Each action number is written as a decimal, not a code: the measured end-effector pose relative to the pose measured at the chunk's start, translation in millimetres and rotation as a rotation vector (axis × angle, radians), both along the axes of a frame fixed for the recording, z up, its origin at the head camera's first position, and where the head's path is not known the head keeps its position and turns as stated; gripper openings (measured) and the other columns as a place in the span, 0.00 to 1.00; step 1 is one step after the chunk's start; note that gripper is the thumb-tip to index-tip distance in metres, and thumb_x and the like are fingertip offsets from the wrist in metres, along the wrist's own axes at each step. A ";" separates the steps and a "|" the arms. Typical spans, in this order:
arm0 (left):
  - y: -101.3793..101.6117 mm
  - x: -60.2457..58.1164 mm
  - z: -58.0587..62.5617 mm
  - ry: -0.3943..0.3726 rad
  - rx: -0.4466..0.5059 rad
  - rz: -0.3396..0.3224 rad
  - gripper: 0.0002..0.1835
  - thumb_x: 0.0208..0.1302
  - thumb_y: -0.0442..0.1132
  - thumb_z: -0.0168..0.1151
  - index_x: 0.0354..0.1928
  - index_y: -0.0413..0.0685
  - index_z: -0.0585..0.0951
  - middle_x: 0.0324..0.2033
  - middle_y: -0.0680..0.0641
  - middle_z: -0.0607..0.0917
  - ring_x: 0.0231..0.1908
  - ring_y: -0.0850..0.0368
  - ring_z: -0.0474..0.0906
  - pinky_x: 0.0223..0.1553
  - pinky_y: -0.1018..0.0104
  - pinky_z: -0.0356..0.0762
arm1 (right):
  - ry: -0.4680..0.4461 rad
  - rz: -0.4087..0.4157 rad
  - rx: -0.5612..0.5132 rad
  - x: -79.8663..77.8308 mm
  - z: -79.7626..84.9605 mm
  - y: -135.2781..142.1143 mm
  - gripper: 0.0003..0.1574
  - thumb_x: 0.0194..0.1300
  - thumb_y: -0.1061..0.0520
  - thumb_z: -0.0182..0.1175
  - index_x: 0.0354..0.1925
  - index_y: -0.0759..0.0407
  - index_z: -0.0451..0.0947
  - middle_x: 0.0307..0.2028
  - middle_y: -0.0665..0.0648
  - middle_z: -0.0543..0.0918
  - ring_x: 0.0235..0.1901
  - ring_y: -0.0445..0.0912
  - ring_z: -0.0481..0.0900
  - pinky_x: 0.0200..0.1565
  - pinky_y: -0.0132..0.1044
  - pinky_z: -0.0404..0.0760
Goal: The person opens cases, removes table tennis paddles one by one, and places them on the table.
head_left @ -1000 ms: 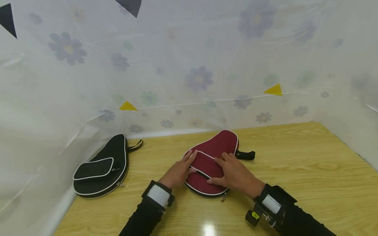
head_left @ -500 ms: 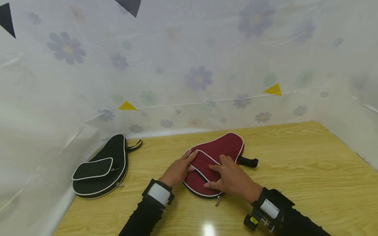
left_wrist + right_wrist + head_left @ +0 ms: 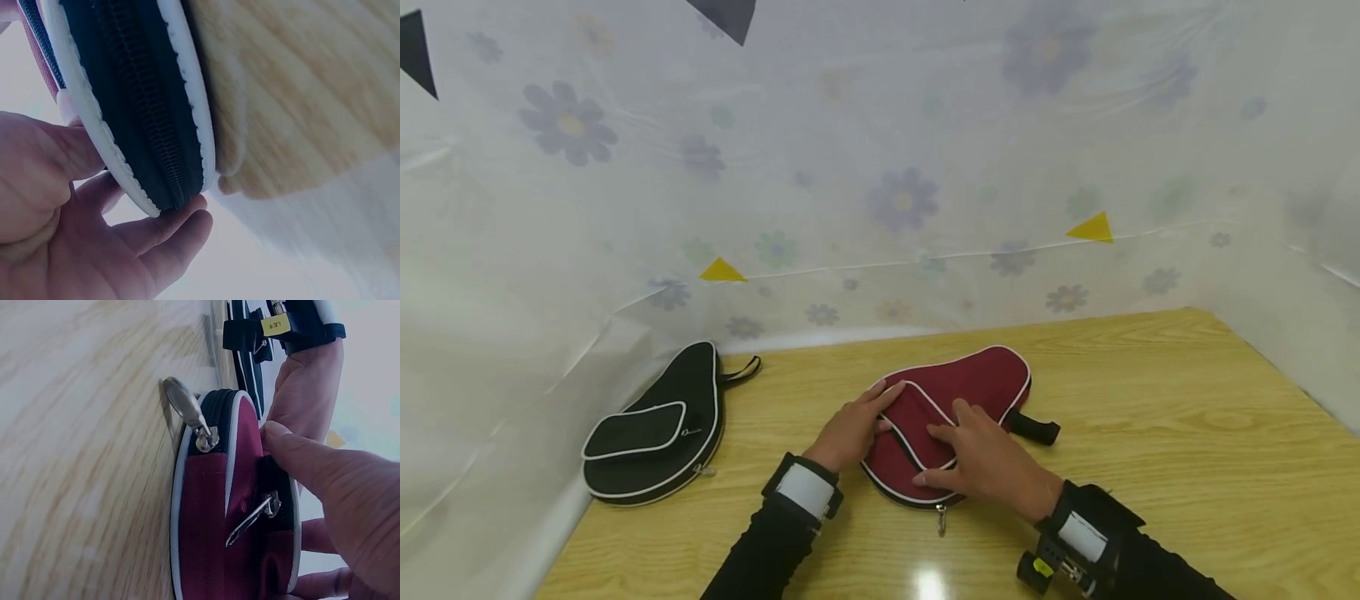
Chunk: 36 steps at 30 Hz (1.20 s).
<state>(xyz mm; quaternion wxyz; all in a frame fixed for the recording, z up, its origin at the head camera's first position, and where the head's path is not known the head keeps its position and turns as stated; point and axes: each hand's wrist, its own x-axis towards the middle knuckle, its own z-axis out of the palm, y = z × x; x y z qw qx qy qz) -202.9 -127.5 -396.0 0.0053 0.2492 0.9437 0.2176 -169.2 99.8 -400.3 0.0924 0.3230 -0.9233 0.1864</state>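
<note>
A maroon paddle case point(image 3: 977, 368) with white piping lies flat on the table, its rounded end towards me. My left hand point(image 3: 848, 429) holds its left side; in the left wrist view its fingers bend round the zipped edge point(image 3: 147, 106). The thumb lies by the pocket opening. Across the raised front pocket point(image 3: 917, 421), my right hand point(image 3: 992, 458) grips with thumb at the lower corner and fingers at the upper edge. The right wrist view shows the main zip pull point(image 3: 182, 403) and the pocket's zip pull point(image 3: 247, 524), which no finger touches.
A black paddle case point(image 3: 688, 383) with a zipped pocket lies at the left, by the white sheet. A black strap point(image 3: 1036, 430) sticks out from the maroon case's right. Behind the wooden table point(image 3: 1150, 400) hangs a flowered sheet point(image 3: 865, 150).
The maroon case has turned clockwise, its narrow end swinging right and towards me. My right hand has shifted slightly left and down with it, while my left hand stays nearly in place.
</note>
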 end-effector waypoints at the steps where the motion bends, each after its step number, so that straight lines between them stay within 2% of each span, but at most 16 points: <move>1: 0.2 -0.3 -0.1 0.003 -0.003 0.001 0.27 0.74 0.32 0.55 0.74 0.43 0.68 0.72 0.33 0.65 0.56 0.30 0.78 0.44 0.47 0.79 | 0.003 0.005 0.001 -0.1 0.1 -0.1 0.41 0.54 0.34 0.73 0.52 0.65 0.86 0.34 0.56 0.70 0.30 0.43 0.64 0.34 0.36 0.73; 11: 0.7 -1.9 -0.5 0.043 -0.023 0.002 0.27 0.73 0.32 0.56 0.72 0.43 0.70 0.70 0.33 0.68 0.49 0.32 0.81 0.41 0.49 0.79 | 0.011 0.028 0.011 0.0 0.2 -4.2 0.40 0.55 0.35 0.73 0.51 0.66 0.86 0.33 0.54 0.68 0.29 0.42 0.65 0.36 0.37 0.74; 18: -0.2 -2.6 -0.5 0.059 -0.004 -0.020 0.27 0.73 0.30 0.56 0.72 0.42 0.70 0.69 0.32 0.69 0.55 0.31 0.78 0.47 0.47 0.79 | -0.034 0.028 -0.011 1.6 3.0 -8.4 0.39 0.54 0.38 0.75 0.50 0.67 0.86 0.34 0.56 0.70 0.29 0.42 0.70 0.35 0.37 0.77; 25: -1.6 -3.2 -1.9 0.093 0.014 -0.053 0.26 0.72 0.28 0.56 0.71 0.41 0.71 0.67 0.30 0.71 0.60 0.32 0.75 0.54 0.44 0.77 | -0.009 0.026 -0.011 5.2 3.6 -10.9 0.38 0.53 0.37 0.76 0.48 0.67 0.87 0.34 0.59 0.73 0.27 0.44 0.75 0.31 0.36 0.79; 33: 0.3 -5.8 -0.7 0.108 -0.013 -0.066 0.26 0.71 0.27 0.56 0.70 0.41 0.72 0.67 0.31 0.72 0.59 0.32 0.76 0.57 0.43 0.75 | -0.061 -0.007 -0.022 7.5 5.3 -16.6 0.35 0.53 0.39 0.76 0.47 0.66 0.87 0.33 0.59 0.72 0.24 0.43 0.76 0.28 0.35 0.78; 36: 1.1 -7.1 0.4 0.116 -0.027 -0.072 0.26 0.71 0.26 0.56 0.70 0.41 0.72 0.67 0.31 0.72 0.58 0.32 0.76 0.56 0.43 0.76 | -0.050 -0.015 -0.030 8.2 3.7 -18.7 0.35 0.54 0.39 0.76 0.47 0.66 0.87 0.31 0.57 0.71 0.22 0.42 0.74 0.26 0.34 0.77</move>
